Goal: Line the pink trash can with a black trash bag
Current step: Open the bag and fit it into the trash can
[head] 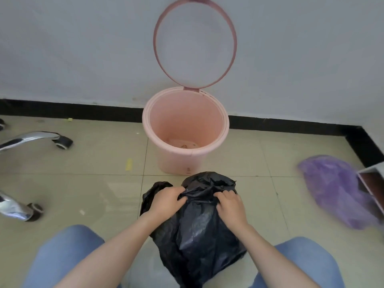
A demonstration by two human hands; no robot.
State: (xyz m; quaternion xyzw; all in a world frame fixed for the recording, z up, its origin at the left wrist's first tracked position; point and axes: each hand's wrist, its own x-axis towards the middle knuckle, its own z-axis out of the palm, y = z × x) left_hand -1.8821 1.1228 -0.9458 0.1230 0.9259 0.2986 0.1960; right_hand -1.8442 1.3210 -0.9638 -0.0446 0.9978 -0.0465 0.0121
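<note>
Blue-clad knees [68,252] are seen nearest, and between them a crumpled black trash bag [199,231] is gripped at its upper edge by the left hand [167,201] and right hand [230,206], fingers curled closed on the plastic. Beyond it on the tiled floor [99,159], the pink trash can [186,129] is stood unlined against the wall, its ring lid [195,41] raised; something small, perhaps debris, is seen at its bottom.

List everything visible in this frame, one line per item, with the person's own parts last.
Round pink plastic trash can: one, pink, on the floor by the wall, empty, unlined.
Hinged pink ring lid: one, pink, raised upright against the wall.
Crumpled black plastic trash bag: one, black, in front of the can, held.
Purple plastic bag: one, purple, floor at right.
Chrome chair legs with black castors: two, silver, left.
Knees in blue jeans: two, bottom.
Left hand, right hand: each gripping the bag's top.
</note>
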